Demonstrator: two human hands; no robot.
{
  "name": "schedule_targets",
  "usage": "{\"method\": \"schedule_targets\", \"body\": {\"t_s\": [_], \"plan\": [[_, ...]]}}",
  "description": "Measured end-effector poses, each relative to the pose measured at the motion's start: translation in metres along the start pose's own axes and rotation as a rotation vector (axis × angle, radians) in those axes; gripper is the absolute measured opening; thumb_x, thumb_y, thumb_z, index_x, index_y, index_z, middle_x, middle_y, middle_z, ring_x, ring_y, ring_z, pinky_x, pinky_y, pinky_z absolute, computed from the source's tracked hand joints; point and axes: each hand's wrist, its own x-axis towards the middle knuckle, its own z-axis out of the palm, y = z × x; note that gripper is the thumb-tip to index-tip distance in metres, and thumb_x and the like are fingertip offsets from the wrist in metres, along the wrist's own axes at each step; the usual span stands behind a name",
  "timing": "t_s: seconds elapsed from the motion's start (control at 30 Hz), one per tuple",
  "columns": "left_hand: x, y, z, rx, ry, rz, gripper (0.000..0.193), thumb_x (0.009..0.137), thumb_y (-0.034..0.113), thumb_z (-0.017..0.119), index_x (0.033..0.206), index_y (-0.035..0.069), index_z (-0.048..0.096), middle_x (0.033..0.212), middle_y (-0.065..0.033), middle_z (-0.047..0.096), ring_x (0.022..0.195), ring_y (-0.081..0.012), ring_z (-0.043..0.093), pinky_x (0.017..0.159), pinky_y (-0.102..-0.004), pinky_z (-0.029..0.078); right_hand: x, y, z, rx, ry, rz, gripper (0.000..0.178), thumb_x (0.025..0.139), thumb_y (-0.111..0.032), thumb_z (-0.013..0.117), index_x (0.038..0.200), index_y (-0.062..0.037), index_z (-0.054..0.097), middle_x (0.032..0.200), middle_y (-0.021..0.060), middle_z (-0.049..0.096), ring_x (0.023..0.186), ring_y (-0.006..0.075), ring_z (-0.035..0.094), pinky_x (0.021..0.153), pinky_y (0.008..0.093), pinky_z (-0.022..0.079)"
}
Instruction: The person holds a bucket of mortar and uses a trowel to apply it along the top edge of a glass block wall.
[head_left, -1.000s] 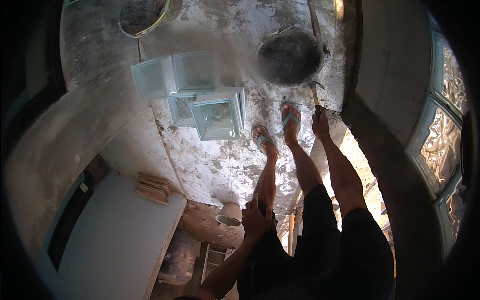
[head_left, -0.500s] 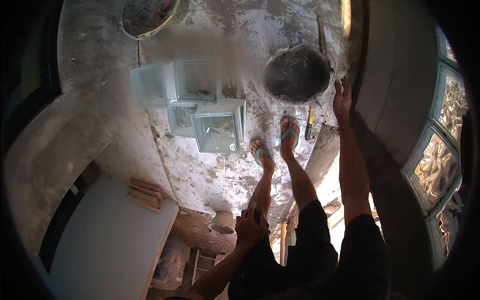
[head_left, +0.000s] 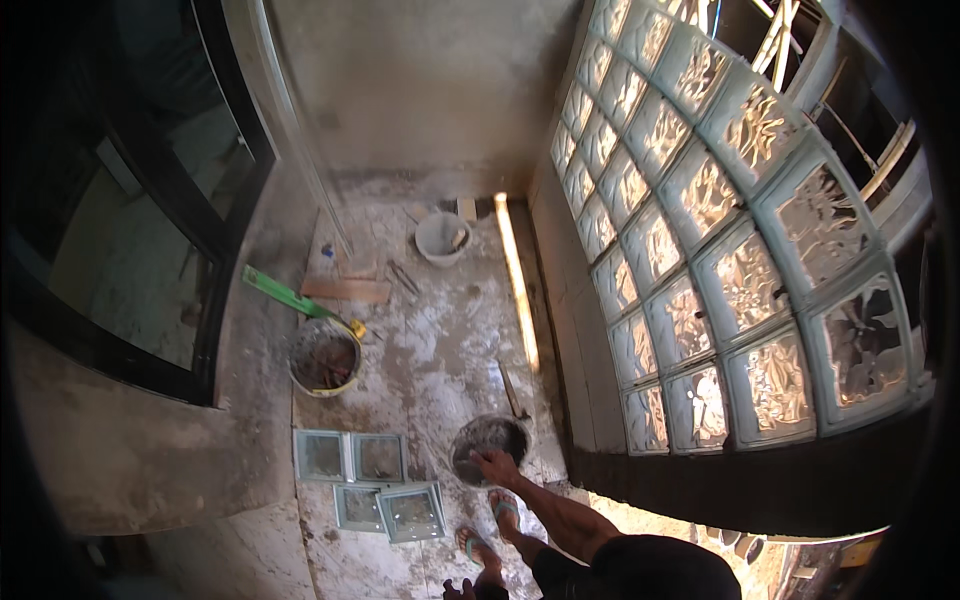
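Note:
My right hand (head_left: pixel 497 468) reaches over the near side of a round dark bucket (head_left: pixel 522 432) with grey contents. Its fingers look extended and slightly bent, with nothing visible in them. Only the fingertips of my left hand (head_left: pixel 460 590) show at the lower edge, apart from one another beside my leg. Left of the bucket, several clear glass blocks (head_left: pixel 379 458) lie grouped on the floor, one (head_left: pixel 412 512) tilted on top of others. Just beyond the bucket lies a long-handled tool (head_left: pixel 514 392), its head unclear.
A wall of wavy glass blocks (head_left: pixel 672 187) rises on my right above a ledge. A bucket with a yellowish rim (head_left: pixel 326 358), a green level-like bar (head_left: pixel 284 292), a plank (head_left: pixel 345 290) and a pale bucket (head_left: pixel 441 238) stand or lie farther off. Dark-framed glazing (head_left: pixel 215 250) is at left.
My view has tilted up, showing the glass block wall and far floor. My right hand has moved from beside the ledge to over the bucket. My left hand has nearly left the view.

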Motion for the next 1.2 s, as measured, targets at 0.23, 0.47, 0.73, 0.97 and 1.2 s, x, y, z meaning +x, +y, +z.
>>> {"method": "schedule_targets", "body": {"t_s": [0.23,0.47,0.73,0.97,1.2], "plan": [[0.072,0.118,-0.18,-0.225,0.135,0.498,0.05,0.093,0.049,0.052,0.116,0.005,0.056,0.103,-0.0141,0.066,0.081,-0.0323,0.065,0.07,-0.0449,0.053,-0.185,-0.198,-0.19,-0.105,0.047,-0.134,0.069,0.091,-0.064,0.049,0.082,0.0009,0.072,0.068,0.017,0.067,0.069,0.0295,0.07,0.069,0.0391,0.052],[-0.062,0.325,-0.304,-0.562,-0.327,0.434,0.077,0.093,0.066,0.037,0.133,0.002,0.049,0.126,-0.0143,0.058,0.098,-0.0353,0.061,0.077,-0.0512,0.054,-0.271,-0.342,-0.246,-0.17,0.198,-0.315,0.063,0.087,-0.059,0.058,0.067,-0.0008,0.072,0.055,0.014,0.063,0.056,0.0275,0.066,0.06,0.04,0.051],[-0.108,0.38,-0.336,-0.594,-0.349,0.308,0.093,0.089,0.073,0.04,0.143,-0.002,0.034,0.128,-0.0231,0.052,0.104,-0.0394,0.06,0.081,-0.0553,0.053,-0.24,-0.385,-0.273,-0.11,0.124,-0.422,0.055,0.085,-0.052,0.066,0.065,-0.0019,0.073,0.052,0.0094,0.063,0.051,0.0191,0.063,0.057,0.0334,0.05],[-0.119,0.458,-0.355,-0.56,-0.277,0.532,0.096,0.079,0.056,0.074,0.144,-0.001,0.032,0.126,-0.0183,0.056,0.106,-0.0312,0.06,0.082,-0.0472,0.053,-0.137,-0.424,-0.327,-0.07,0.198,-0.45,0.061,0.081,-0.05,0.065,0.052,0.0033,0.06,0.049,0.0242,0.052,0.051,0.0418,0.059,0.054,0.0476,0.048],[-0.104,0.584,-0.373,-0.457,-0.09,0.716,0.084,0.073,0.033,0.088,0.128,-0.009,0.041,0.11,-0.0164,0.062,0.094,-0.0206,0.064,0.072,-0.0332,0.058,-0.03,-0.489,-0.381,-0.154,0.382,-0.64,0.067,0.083,-0.054,0.061,0.05,0.0041,0.059,0.05,0.0244,0.052,0.053,0.0424,0.057,0.056,0.0477,0.047]]}}
